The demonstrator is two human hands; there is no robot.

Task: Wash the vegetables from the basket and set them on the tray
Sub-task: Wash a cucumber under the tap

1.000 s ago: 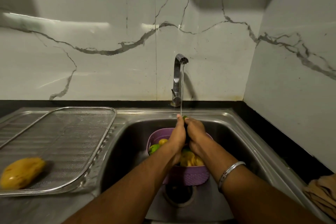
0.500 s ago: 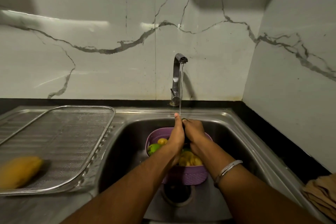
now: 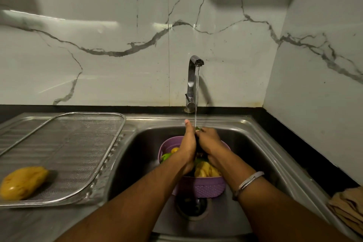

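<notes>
Over the sink, my left hand (image 3: 188, 148) and my right hand (image 3: 209, 142) hold a dark vegetable with a green tip (image 3: 197, 129) between them, under the running water. My right hand's fingers curl round it. My left hand lies flat against it with fingers straight, pointing up. Most of the vegetable is hidden by the hands. Below them, a purple basket (image 3: 198, 187) in the sink holds yellow (image 3: 206, 170) and green (image 3: 166, 157) vegetables. A yellow vegetable (image 3: 23, 181) lies on the mesh tray (image 3: 78, 153) on the left drainboard.
The chrome tap (image 3: 192, 80) stands behind the steel sink (image 3: 261, 143), its stream falling onto my hands. The drain (image 3: 191, 205) is just in front of the basket. A folded tan cloth (image 3: 349, 206) lies on the right counter. Marble walls close off the back and right.
Both hands stay under the stream and shift slightly against the vegetable; its green tip was covered half a second ago and shows again now. The view moved a little.
</notes>
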